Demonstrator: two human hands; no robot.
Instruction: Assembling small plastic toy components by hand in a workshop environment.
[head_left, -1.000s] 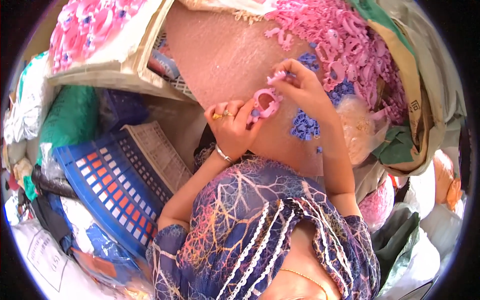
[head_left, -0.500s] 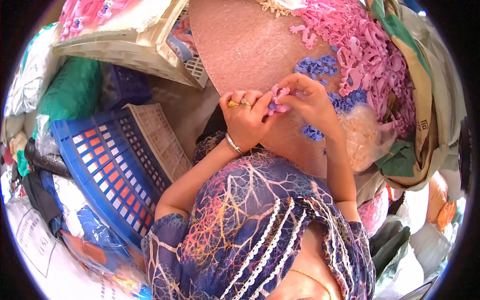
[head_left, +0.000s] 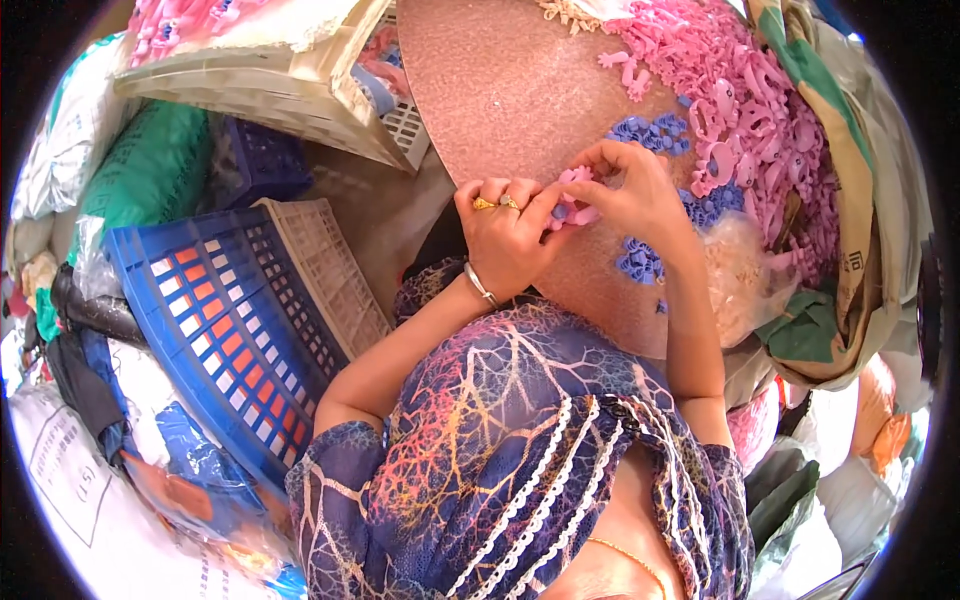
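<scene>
Over the near edge of the round brown table [head_left: 490, 90], both hands meet at a small pink plastic piece [head_left: 577, 190] with a bit of blue on it. My left hand [head_left: 505, 235], wearing rings and a bangle, pinches its left side. From the right, my right hand [head_left: 640, 195] grips it between thumb and fingers, which partly cover it. Beside the right hand lie small blue plastic parts [head_left: 712, 204] in several clusters. A large heap of pink plastic pieces [head_left: 765, 130] spreads behind them. A clear bag of pale peach parts [head_left: 735, 275] lies right of my right forearm.
A sack with a green band [head_left: 850, 200] borders the table's right side. Left of me lean a blue slatted basket [head_left: 215, 340] and a beige crate [head_left: 335, 270]. A white crate [head_left: 290, 100] stands far left with pink pieces on top, near a green bundle [head_left: 150, 175].
The whole view has shifted slightly, so table and hands appear farther right. Both hands keep hold of the pink piece, with only small finger movement.
</scene>
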